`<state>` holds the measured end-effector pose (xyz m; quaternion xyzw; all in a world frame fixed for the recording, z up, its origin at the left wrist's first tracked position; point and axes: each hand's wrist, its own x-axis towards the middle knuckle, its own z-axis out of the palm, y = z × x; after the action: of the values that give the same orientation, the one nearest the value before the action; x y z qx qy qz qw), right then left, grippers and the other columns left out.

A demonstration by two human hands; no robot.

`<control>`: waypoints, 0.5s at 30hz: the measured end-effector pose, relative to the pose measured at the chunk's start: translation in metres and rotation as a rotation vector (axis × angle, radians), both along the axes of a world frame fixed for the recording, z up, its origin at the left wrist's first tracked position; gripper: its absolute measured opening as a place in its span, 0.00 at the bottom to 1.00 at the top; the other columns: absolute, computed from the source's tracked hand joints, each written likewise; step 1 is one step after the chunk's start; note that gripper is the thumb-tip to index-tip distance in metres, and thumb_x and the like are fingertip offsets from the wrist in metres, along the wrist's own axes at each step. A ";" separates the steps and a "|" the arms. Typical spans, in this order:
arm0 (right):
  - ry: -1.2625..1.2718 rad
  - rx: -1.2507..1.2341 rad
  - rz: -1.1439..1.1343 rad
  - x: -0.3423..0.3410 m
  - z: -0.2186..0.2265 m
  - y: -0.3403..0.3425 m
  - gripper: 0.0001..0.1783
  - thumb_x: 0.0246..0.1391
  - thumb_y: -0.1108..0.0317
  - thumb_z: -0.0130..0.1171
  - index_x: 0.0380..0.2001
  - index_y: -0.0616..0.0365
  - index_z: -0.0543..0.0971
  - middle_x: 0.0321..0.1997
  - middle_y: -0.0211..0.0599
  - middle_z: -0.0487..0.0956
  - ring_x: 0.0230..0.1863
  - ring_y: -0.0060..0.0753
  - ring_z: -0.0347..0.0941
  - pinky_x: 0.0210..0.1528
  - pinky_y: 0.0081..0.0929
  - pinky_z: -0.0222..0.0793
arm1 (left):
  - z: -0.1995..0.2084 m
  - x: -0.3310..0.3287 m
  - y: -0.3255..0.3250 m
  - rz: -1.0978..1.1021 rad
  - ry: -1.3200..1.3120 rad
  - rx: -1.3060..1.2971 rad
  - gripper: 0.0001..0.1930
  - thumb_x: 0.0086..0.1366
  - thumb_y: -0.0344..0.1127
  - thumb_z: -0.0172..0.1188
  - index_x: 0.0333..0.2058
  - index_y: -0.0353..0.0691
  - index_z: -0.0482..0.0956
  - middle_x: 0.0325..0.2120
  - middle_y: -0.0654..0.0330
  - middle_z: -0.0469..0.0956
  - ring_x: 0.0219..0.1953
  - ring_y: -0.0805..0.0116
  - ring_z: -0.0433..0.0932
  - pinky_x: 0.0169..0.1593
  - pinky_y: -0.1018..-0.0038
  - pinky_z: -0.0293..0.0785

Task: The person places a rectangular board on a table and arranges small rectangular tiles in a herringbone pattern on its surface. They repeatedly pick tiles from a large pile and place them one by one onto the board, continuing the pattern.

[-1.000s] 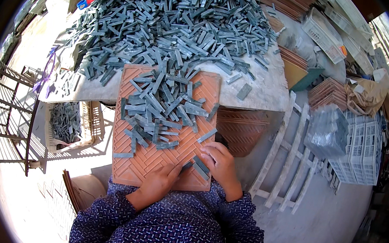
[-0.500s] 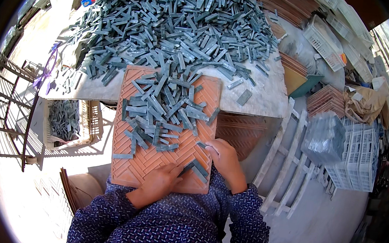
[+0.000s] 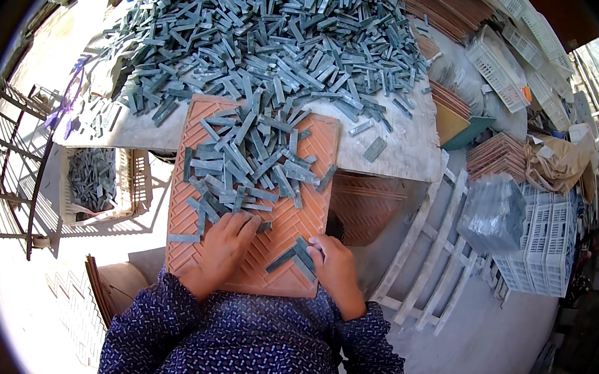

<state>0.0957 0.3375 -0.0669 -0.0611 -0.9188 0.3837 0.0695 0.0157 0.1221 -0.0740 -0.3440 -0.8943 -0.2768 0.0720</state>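
Bars of a dark metal rack (image 3: 12, 141) stand at our far left; right of them, a cream plastic crate (image 3: 126, 177) sits on the floor. Ahead, a pale-covered worktop (image 3: 425, 152) carries a large heap of narrow, flat, grey-green strips (image 3: 270, 40). A rectangular terracotta-coloured board (image 3: 194, 267) with herringbone grooves spans from the worktop's near edge to our body, with a loose pile of strips (image 3: 245, 156) over its upper middle. Our left hand (image 3: 223, 248) lies over the board, fingers bent and close together, tips at the pile's lower edge; we cannot tell whether they pinch a strip. Farther right, an angled group of strips (image 3: 280, 259) lies near the board's lower right corner. Our right hand (image 3: 336, 266) curls at that edge, fingertips at the group; whether they pinch, we cannot tell. Beyond are a whitish slatted frame (image 3: 412, 270) and white plastic crates (image 3: 543, 243).
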 end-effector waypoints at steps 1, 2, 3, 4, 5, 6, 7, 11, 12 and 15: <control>0.027 0.033 -0.002 0.001 -0.002 -0.001 0.04 0.48 0.70 0.60 0.29 0.56 0.77 0.28 0.40 0.75 0.29 0.46 0.74 0.30 0.36 0.69 | -0.001 0.000 -0.001 -0.007 0.005 -0.011 0.18 0.50 0.25 0.60 0.43 0.37 0.74 0.35 0.56 0.73 0.36 0.57 0.72 0.39 0.67 0.70; 0.054 0.066 -0.005 0.002 -0.004 -0.002 0.04 0.48 0.69 0.60 0.28 0.55 0.77 0.27 0.40 0.75 0.29 0.46 0.74 0.30 0.36 0.69 | 0.000 0.001 -0.001 -0.012 -0.013 -0.004 0.18 0.50 0.25 0.60 0.43 0.36 0.75 0.34 0.56 0.73 0.35 0.57 0.72 0.39 0.67 0.71; 0.050 0.074 -0.029 0.003 -0.005 -0.003 0.04 0.48 0.69 0.60 0.28 0.55 0.77 0.27 0.40 0.75 0.29 0.46 0.74 0.30 0.36 0.69 | 0.000 0.002 -0.001 -0.019 -0.029 0.004 0.18 0.50 0.25 0.60 0.42 0.36 0.75 0.34 0.56 0.73 0.35 0.56 0.72 0.39 0.68 0.71; 0.046 0.082 -0.055 0.005 -0.007 -0.004 0.04 0.48 0.69 0.60 0.28 0.55 0.76 0.27 0.40 0.75 0.28 0.46 0.74 0.29 0.36 0.69 | 0.000 0.004 -0.001 -0.027 -0.046 0.012 0.17 0.50 0.26 0.60 0.42 0.36 0.75 0.34 0.55 0.73 0.35 0.56 0.73 0.39 0.68 0.71; 0.042 0.090 -0.080 0.005 -0.009 -0.005 0.04 0.48 0.69 0.60 0.28 0.56 0.76 0.27 0.41 0.75 0.28 0.46 0.74 0.29 0.36 0.69 | -0.001 0.006 0.000 -0.048 -0.061 0.041 0.17 0.50 0.27 0.60 0.42 0.37 0.75 0.34 0.56 0.73 0.35 0.56 0.73 0.39 0.67 0.72; 0.039 0.079 -0.074 0.005 -0.010 -0.006 0.04 0.48 0.69 0.60 0.28 0.56 0.76 0.27 0.41 0.75 0.28 0.46 0.74 0.29 0.36 0.69 | -0.001 0.011 0.003 -0.068 -0.077 0.068 0.16 0.51 0.29 0.60 0.41 0.37 0.75 0.34 0.56 0.73 0.36 0.57 0.74 0.38 0.67 0.72; 0.037 0.068 -0.068 0.002 -0.011 -0.005 0.04 0.48 0.69 0.60 0.28 0.56 0.76 0.27 0.41 0.75 0.28 0.46 0.74 0.29 0.36 0.69 | -0.002 0.016 0.006 -0.089 -0.093 0.096 0.16 0.51 0.30 0.60 0.41 0.37 0.75 0.35 0.56 0.73 0.36 0.57 0.75 0.38 0.67 0.73; -0.027 -0.009 0.025 -0.007 -0.008 0.002 0.05 0.47 0.71 0.61 0.28 0.58 0.76 0.28 0.41 0.76 0.28 0.45 0.75 0.29 0.35 0.69 | 0.001 0.031 0.019 -0.099 -0.203 0.123 0.17 0.49 0.29 0.62 0.40 0.36 0.75 0.36 0.53 0.74 0.38 0.54 0.75 0.39 0.65 0.73; -0.031 -0.051 0.009 -0.009 -0.005 0.001 0.05 0.46 0.72 0.61 0.29 0.59 0.77 0.28 0.42 0.76 0.29 0.45 0.75 0.31 0.33 0.70 | -0.001 0.032 0.020 -0.102 -0.204 0.121 0.17 0.49 0.28 0.63 0.40 0.36 0.75 0.36 0.52 0.75 0.39 0.53 0.75 0.40 0.65 0.73; -0.007 -0.130 -0.001 -0.011 0.002 -0.005 0.07 0.46 0.75 0.61 0.32 0.61 0.78 0.30 0.43 0.77 0.30 0.43 0.76 0.34 0.30 0.71 | 0.002 0.033 0.020 -0.116 -0.233 0.139 0.18 0.49 0.27 0.62 0.41 0.35 0.74 0.37 0.50 0.75 0.40 0.51 0.74 0.41 0.64 0.73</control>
<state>0.0847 0.3330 -0.0646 -0.0675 -0.8921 0.4424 0.0622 0.0487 0.1416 -0.0716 -0.3546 -0.8540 -0.3798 -0.0248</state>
